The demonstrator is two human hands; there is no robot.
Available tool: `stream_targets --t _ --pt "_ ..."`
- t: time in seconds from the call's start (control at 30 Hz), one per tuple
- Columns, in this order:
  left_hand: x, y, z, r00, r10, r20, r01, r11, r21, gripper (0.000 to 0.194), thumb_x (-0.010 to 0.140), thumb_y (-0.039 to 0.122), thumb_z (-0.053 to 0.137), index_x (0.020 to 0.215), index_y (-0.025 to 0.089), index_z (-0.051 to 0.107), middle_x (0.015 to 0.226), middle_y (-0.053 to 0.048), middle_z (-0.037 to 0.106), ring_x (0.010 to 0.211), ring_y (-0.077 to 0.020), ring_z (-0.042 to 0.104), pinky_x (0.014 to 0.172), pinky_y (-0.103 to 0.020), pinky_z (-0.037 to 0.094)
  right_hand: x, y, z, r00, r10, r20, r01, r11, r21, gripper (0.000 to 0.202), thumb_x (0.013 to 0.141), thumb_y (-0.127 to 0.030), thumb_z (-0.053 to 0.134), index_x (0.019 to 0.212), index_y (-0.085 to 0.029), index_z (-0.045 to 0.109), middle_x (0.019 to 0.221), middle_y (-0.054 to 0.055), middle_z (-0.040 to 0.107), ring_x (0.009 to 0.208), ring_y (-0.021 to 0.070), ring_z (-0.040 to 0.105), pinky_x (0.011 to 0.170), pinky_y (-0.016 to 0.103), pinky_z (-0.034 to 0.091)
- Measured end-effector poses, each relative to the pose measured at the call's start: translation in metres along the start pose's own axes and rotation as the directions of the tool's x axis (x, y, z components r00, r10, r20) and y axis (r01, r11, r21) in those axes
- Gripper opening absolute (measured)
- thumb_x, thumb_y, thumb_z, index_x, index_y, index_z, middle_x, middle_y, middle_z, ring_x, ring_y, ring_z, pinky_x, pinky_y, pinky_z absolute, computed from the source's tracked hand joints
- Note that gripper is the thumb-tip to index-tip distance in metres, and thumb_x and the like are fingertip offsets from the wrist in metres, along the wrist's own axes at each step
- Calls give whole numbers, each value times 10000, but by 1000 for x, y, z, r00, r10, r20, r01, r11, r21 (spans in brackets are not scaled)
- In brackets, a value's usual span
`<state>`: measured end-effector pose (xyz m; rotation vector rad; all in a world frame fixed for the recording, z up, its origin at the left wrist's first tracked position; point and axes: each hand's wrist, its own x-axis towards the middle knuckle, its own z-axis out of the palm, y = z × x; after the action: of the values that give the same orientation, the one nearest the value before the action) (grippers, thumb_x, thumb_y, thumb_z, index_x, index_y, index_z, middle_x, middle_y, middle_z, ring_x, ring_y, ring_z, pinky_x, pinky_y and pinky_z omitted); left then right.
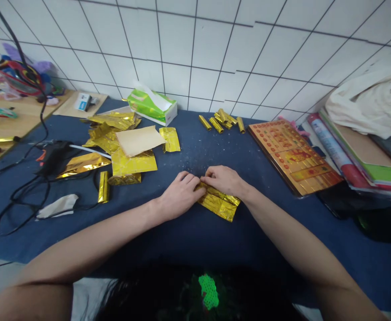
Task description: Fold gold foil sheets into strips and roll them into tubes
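Observation:
A sheet of gold foil paper (219, 205) lies on the blue cloth in front of me, its lower part flat and its upper edge creased. My left hand (182, 194) is closed on the left end of this sheet, fingers bent and thumb pressed on it. From the upper side, my right hand (224, 180) pinches the sheet's far edge, close to the left fingertips. The fingers of both hands nearly meet and hide part of the fold. Beyond them, several small gold foil rolls (222, 119) lie by the wall.
At left are crumpled gold sheets (133, 162), a brown paper piece (140, 140), a gold roll (103, 187) and a black cable (11, 200). A green tissue pack (152, 104) stands at the wall. To the right lie a gold-orange printed pack (295, 156) and stacked books (365, 156).

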<state>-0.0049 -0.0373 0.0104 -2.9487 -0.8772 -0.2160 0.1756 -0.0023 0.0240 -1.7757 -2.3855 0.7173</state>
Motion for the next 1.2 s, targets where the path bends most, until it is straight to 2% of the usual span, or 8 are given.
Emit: stream_targets --t 0.13,0.2,0.3,0.37,0.47,0.57,0.77,1.2 --pt "0 -3 5 981 -193 -34 185 970 -158 181 832 247 512 977 141 533 953 -86 555 932 -219 508 853 -388 406 -5 9 5 999 -32 -18 35 958 285 242 754 -347 534 588 -178 581 539 -23 543 525 109 485 490 229 323" --pt "0 -5 7 927 -373 -43 335 874 -352 264 800 306 567 1007 149 519 968 -77 568 908 -206 537 798 -363 447 -10 14 10 996 28 -81 22 835 551 233 744 -366 547 620 -169 571 551 -30 532 511 100 474 488 224 352" --pt "2 -8 7 844 -533 64 423 587 -690 238 806 336 547 975 168 555 835 -22 612 744 -148 580 677 -288 475 -16 17 18 973 174 -152 21 588 809 255 709 -412 588 655 -165 559 584 -28 549 511 98 482 502 232 394" --pt "4 -11 7 833 -523 180 403 352 -844 213 828 350 497 828 157 589 682 5 605 621 -116 572 594 -246 465 -18 16 22 955 227 -193 53 510 858 264 684 -419 617 647 -164 556 580 -32 543 503 91 469 501 229 392" --pt "7 -12 8 818 -499 286 352 42 -935 263 819 348 490 680 138 565 584 11 581 537 -88 556 526 -209 451 -19 12 24 957 209 -203 75 497 865 290 683 -437 623 629 -162 546 561 -38 516 493 82 438 485 219 366" --pt "8 -13 10 788 -516 338 327 -115 -938 251 780 353 548 658 133 551 561 16 579 508 -77 551 506 -198 456 -21 10 23 984 125 -125 41 528 848 335 726 -474 580 630 -155 542 558 -32 495 497 84 428 475 221 349" --pt "8 -10 10 752 -570 332 302 -151 -941 253 756 341 586 629 130 529 511 30 558 443 -60 514 448 -180 433 -24 10 24 997 38 -71 31 630 776 356 795 -476 500 699 -138 558 581 -23 492 494 81 416 463 221 333" --pt "10 -9 5 728 -587 353 339 -139 -930 162 753 206 548 617 133 498 496 40 525 416 -50 470 438 -180 409 -23 14 26 998 -20 -56 56 646 761 319 821 -448 463 709 -157 535 646 1 532 549 106 470 508 240 378"
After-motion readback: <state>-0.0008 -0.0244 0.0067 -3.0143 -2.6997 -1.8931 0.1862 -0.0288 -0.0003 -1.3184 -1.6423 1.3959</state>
